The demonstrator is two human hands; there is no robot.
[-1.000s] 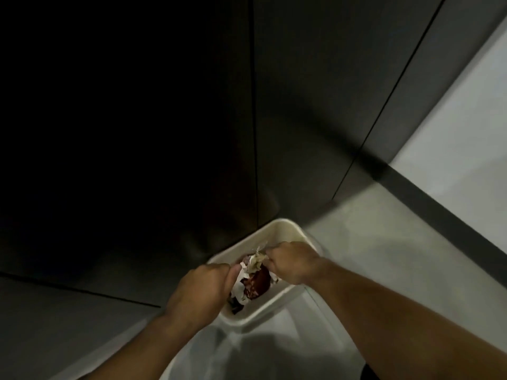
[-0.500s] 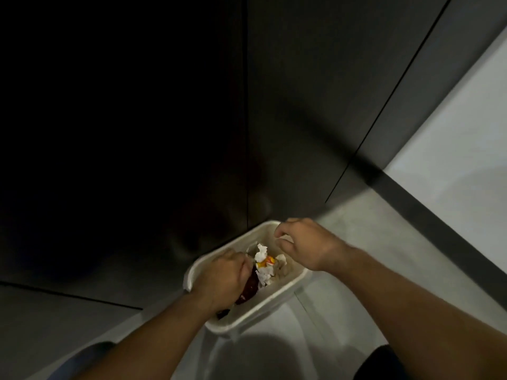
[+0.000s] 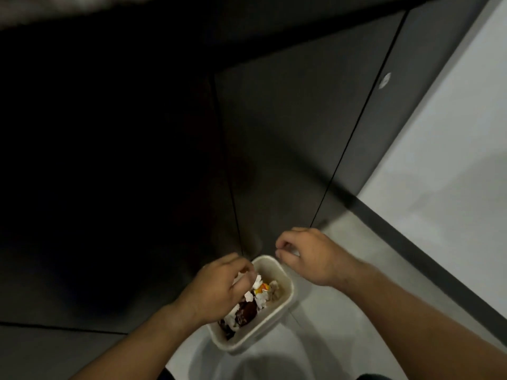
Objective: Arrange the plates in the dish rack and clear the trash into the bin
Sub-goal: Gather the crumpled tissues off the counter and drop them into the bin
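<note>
**Q:** What has just changed?

**A:** A second ago both hands met over the small cream rectangular plastic bin (image 3: 285, 278). Now the right hand (image 3: 310, 255) has drawn back, up and to the right of the rim, with its fingers curled. A pale speck shows beneath them, and I cannot tell whether it is a scrap. The left hand (image 3: 219, 289) stays over the bin, its curled fingers touching the trash of crumpled white paper and dark brown scraps (image 3: 248, 311). I cannot tell if they pinch it. The trash lies inside the bin, so this load looks nearly cleared.

**Q:** And the room?

**A:** The bin stands below the hands on a pale grey floor (image 3: 384, 242). Beyond the hands are dark cabinet panels (image 3: 288, 133), and to the right a white wall (image 3: 452, 160).
</note>
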